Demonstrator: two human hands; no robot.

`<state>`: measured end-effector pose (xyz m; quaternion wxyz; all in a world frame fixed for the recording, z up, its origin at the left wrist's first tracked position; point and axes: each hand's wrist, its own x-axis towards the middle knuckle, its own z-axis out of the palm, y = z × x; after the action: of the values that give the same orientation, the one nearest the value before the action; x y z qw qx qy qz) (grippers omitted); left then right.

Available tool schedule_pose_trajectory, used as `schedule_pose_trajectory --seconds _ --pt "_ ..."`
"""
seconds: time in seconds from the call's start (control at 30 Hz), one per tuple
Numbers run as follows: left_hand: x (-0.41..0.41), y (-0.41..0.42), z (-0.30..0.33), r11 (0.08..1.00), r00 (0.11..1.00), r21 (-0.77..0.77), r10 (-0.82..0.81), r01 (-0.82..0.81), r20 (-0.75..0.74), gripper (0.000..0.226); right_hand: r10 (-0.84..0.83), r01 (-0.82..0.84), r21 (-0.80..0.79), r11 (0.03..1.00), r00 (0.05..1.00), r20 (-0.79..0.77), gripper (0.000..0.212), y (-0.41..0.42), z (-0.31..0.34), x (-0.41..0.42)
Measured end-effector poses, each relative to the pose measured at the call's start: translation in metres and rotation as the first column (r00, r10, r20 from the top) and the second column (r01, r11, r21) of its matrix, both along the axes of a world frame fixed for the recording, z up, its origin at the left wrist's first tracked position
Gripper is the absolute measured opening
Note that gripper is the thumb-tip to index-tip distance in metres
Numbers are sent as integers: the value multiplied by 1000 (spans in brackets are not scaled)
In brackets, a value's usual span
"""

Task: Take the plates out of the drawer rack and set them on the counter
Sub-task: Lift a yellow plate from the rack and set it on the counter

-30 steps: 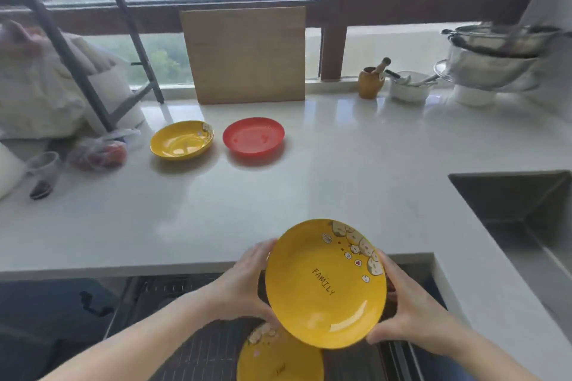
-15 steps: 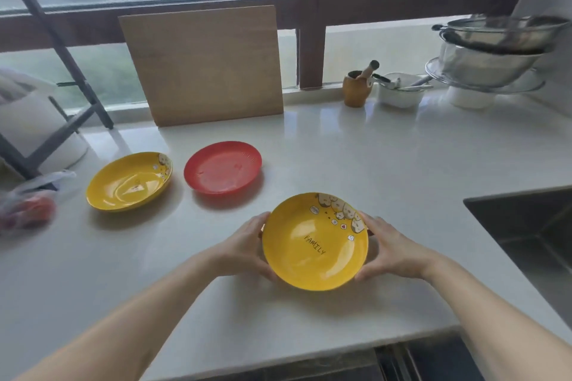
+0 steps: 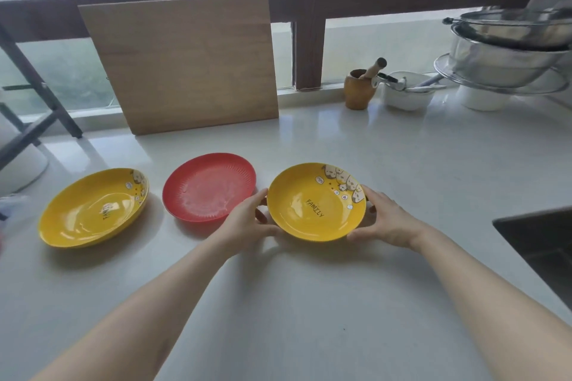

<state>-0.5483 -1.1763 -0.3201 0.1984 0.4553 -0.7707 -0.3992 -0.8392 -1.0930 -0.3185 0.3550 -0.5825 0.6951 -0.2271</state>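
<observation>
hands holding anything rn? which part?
Yes: the yellow FAMILY plate, gripped by its rim, left hand on the left edge, right hand on the right edge. It's low at the counter, beside the red plate.

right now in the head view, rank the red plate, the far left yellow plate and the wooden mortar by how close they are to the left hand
1. red plate, right beside the left hand, on its left.
2. far left yellow plate, beyond the red one, further left.
3. wooden mortar, back by the window, to the right.

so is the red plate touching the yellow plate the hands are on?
Apart. The head view shows a strip of white counter between the red plate and the held yellow plate, above the left hand.
</observation>
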Motion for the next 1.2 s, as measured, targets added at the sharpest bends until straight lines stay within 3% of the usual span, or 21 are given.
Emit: schedule_pose_trajectory --seconds 0.47,0.7,0.87,0.97,1.1,1.2 --pt "-16 -9 -13 985 981 1 170 -170 -90 67 -218 200 -145 969 969 -114 91 -15 -14 20" --pt "-9 44 8 982 981 -19 189 -190 -50 86 -210 209 -176 962 978 13 97 39 9 35" --pt "17 146 33 990 991 -125 48 -64 -126 84 -92 96 -232 968 995 27 94 130 31 64" --pt "45 225 31 982 993 -179 -79 63 -86 85 25 -20 -249 968 1000 19 95 200 31 88" --pt "84 315 1 986 984 -56 -149 155 100 84 224 -227 -144 963 974 -36 93 284 5 116" --pt "112 358 -43 991 968 35 -132 127 212 86 338 -342 -24 939 935 -107 96 326 -37 128"
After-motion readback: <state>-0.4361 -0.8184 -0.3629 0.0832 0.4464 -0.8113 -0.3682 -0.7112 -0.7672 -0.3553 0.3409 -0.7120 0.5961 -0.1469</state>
